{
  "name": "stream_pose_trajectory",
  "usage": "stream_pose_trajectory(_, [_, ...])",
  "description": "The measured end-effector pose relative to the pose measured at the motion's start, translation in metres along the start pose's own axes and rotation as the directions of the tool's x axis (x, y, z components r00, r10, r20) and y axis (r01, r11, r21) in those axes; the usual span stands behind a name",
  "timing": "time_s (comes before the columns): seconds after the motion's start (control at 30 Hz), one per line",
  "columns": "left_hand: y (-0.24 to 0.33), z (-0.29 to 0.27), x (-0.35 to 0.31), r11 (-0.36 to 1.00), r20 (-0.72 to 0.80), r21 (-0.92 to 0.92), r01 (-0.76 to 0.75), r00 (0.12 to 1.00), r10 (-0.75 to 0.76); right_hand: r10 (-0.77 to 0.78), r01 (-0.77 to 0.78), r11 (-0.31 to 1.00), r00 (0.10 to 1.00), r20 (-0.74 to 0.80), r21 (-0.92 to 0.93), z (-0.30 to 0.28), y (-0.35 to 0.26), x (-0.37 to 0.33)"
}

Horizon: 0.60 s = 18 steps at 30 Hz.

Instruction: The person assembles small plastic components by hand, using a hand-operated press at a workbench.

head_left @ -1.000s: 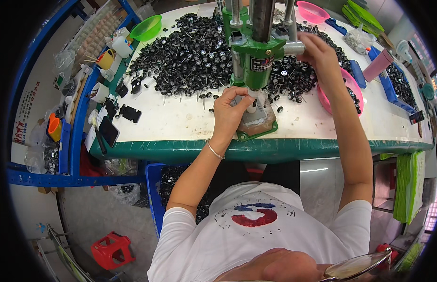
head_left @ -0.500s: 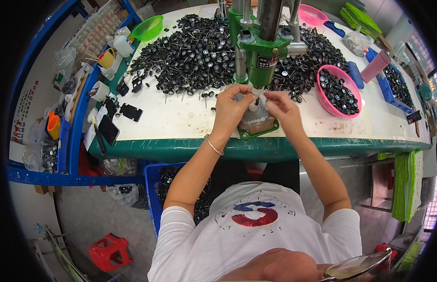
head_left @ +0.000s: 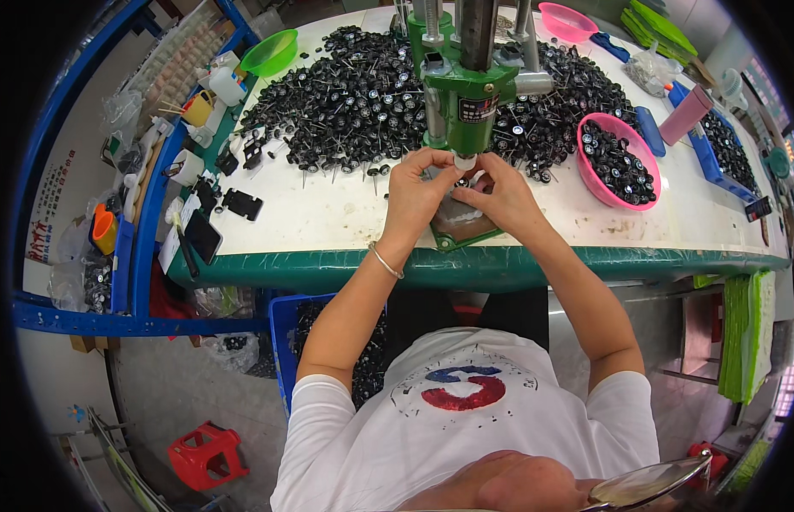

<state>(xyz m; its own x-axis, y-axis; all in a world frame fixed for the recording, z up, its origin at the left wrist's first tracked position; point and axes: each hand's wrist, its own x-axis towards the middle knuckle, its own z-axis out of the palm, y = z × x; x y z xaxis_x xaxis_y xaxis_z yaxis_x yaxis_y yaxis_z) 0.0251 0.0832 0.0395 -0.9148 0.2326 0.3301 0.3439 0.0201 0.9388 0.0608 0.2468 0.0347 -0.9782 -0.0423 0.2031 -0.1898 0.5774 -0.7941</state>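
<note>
Both my hands meet at the foot of the green press, which stands by the middle of the front edge of the white table. Left hand: narrow, thumb and forefinger drawn together beside a white piece right under the ram. Can't tell whether I grip it or just steady it, nor whether it belongs to the press. Right hand: thumb and fingertips pinched in on what looks like a small black wheel, mostly covered by my fingers, just below the white piece and above the base plate.

Step in hand, my read: lining the wheel up under the ram, two-handed. The next move calls for a steady, square seat on the axis, and fingertips clear of the ram before any pull on the press. Main risk: a tilted part or a pinched finger.

Around it: black wheel pile fills the middle and runs toward the back edge, both sides of the press. Pink bowl with more wheels, right of my right hand, well in from the right edge. Green bowl at the back left corner. Dark phone-like slab at the front left corner.
</note>
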Motion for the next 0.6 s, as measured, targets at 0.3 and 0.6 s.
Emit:
stream_pose_trajectory(0.3, [-0.007,0.002,-0.001,0.978,0.03,-0.172,0.121,0.993,-0.117,-0.052,0.048,0.969,0.999,0.012,0.244,-0.007,0.014,-0.004])
stream_pose_trajectory(0.6, [-0.021,0.01,-0.005,0.972,0.0,-0.232,0.028,1.0,-0.029,0.079,0.12,0.704,0.966,-0.245,0.7,-0.127,-0.03,0.082])
